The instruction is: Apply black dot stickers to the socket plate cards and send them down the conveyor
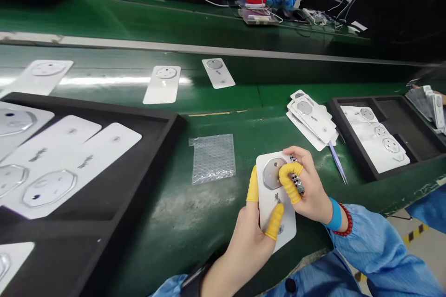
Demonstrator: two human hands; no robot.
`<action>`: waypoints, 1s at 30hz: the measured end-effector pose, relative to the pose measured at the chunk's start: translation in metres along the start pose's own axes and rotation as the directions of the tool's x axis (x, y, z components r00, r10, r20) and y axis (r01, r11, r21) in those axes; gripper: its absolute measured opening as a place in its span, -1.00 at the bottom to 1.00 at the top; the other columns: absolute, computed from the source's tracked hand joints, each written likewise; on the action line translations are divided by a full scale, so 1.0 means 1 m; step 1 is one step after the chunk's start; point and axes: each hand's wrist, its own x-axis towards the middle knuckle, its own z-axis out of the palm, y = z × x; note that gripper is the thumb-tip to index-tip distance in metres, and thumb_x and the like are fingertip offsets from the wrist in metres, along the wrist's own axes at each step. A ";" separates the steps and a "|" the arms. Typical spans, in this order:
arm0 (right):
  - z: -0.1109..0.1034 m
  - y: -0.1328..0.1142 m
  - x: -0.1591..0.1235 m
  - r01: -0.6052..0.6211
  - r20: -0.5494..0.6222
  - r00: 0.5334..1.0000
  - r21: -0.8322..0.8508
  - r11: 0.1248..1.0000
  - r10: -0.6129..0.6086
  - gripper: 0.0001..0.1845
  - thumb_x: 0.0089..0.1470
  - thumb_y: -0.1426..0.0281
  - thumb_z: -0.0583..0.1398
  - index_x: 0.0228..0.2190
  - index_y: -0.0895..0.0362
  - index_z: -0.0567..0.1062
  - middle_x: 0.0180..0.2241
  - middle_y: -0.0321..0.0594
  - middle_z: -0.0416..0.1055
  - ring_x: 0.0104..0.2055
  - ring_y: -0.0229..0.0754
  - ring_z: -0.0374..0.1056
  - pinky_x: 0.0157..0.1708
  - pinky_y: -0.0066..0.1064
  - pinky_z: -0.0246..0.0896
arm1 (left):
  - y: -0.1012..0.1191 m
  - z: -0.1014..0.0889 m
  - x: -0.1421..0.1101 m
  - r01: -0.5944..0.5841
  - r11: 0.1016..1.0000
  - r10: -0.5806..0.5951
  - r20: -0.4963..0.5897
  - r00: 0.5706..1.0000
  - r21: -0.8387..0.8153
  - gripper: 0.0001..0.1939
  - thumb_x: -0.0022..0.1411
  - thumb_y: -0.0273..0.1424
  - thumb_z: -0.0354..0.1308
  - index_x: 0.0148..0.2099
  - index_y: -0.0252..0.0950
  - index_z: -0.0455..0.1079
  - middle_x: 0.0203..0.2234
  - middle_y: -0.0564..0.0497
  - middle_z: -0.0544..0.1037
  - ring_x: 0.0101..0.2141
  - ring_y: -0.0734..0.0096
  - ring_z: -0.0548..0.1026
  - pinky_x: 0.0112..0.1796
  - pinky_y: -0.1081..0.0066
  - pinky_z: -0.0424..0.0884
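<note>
My left hand [249, 236], with yellow finger cots on thumb and forefinger, grips the lower part of a white panel [272, 199] that carries a grey octagonal disc [272, 174]. My right hand [306, 188] curls over the panel's upper right edge; its yellow-capped forefinger presses on the disc, and a small patterned object [297, 181] is tucked in its fingers. Both hands are closed, above the green bench near its front edge.
A stack of similar white panels [311, 118] lies just beyond my hands, a thin tool [337, 162] beside it. Black trays [390, 134] [104, 181] with panels flank me. A bubble-wrap piece [213, 158] lies left. More panels [163, 84] ride the green belt. Another person's hand [432, 102] holds panels at the far right.
</note>
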 end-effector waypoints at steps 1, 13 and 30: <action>0.000 -0.001 -0.001 0.015 0.008 1.000 -0.021 1.000 -0.014 -0.73 0.04 0.62 0.10 -0.23 0.07 0.30 0.05 0.00 0.15 0.11 0.06 0.20 0.04 -0.01 0.26 | 0.003 0.000 0.000 -0.019 0.999 0.018 0.034 0.999 0.035 -0.26 0.10 -0.25 0.28 0.30 -0.24 0.17 -0.30 -0.12 0.65 -0.33 0.10 0.59 -0.38 0.35 0.49; 0.000 0.000 -0.008 -0.130 -0.084 0.987 0.109 0.985 0.140 -0.90 0.16 0.44 0.19 -0.26 0.04 0.37 0.14 -0.10 0.09 0.22 0.04 0.13 0.20 -0.01 0.12 | -0.001 -0.004 -0.004 -0.104 0.964 0.089 0.071 0.993 0.246 -0.84 0.07 -0.37 0.26 -0.24 -0.18 0.47 -0.54 -0.05 0.55 -0.58 0.26 0.44 -0.50 0.37 0.40; -0.006 0.005 0.002 -0.510 0.338 0.841 0.756 0.410 0.422 -0.47 0.00 0.26 0.37 -0.12 -0.01 0.20 -0.30 -0.30 0.46 -0.31 -0.24 0.51 -0.27 -0.38 0.50 | 0.002 -0.003 -0.004 -0.102 0.992 0.083 0.206 0.975 0.080 -0.23 0.30 -0.23 0.08 0.43 -0.19 -0.18 -0.36 -0.06 0.61 -0.48 0.24 0.52 -0.43 0.33 0.52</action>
